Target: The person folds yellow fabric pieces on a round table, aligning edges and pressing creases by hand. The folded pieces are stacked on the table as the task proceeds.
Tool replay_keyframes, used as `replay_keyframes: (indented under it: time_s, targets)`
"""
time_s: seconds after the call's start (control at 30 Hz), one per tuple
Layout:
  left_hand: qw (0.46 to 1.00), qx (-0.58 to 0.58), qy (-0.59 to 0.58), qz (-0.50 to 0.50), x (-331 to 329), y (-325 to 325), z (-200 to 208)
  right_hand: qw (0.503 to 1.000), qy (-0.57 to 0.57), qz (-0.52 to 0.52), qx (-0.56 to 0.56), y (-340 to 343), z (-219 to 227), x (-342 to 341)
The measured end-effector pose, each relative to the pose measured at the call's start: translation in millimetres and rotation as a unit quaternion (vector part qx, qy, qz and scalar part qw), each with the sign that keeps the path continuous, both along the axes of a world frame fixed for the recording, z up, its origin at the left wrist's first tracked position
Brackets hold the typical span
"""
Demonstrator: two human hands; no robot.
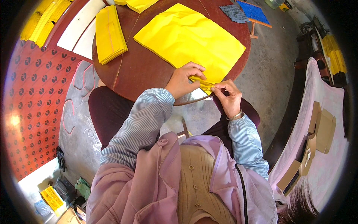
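Observation:
A large stack of thin yellow sheets [190, 35], paper or cloth, lies flat on the round dark-red table [112, 80]. At its near corner, by the table's front edge, a strip is bunched or folded. My right hand [229, 95] pinches that folded edge between thumb and fingers. Over the same corner, just left of it, my left hand [186, 79] is loosely curved. Its thumb and fingertips stand apart, with nothing visible gripped between them. The underside of the fold is hidden.
A folded yellow bundle [110, 35] lies on the table's left side. Beyond the table stands a small blue-topped stool [255, 13] with a grey cloth [234, 14] beside it. An opened cardboard box [324, 130] rests on a pale-pink covered surface [298, 138] at right.

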State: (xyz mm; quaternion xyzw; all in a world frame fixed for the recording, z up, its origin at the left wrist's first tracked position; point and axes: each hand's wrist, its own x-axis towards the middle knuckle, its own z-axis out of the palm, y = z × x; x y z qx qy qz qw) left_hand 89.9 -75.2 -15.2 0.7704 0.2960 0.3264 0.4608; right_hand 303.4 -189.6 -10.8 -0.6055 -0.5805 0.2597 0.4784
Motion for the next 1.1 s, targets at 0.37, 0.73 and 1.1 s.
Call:
replay_keyframes:
  time_s: [0.37,0.73,1.1]
  targets:
    - [0.995,-0.088,-0.012,0.038,6.7,-0.9,-5.4,0.999,-0.02,0.013,0.027,-0.9,-1.6,1.3]
    - [1.0,-0.001,-0.006,-0.002,-0.4,0.7,-2.0,1.0,-0.007,0.0,0.009,0.6,-1.2,-0.6]
    - [0.993,-0.109,0.005,0.037,5.7,0.6,-3.9,0.999,-0.037,0.014,0.031,-1.4,2.0,-0.9]
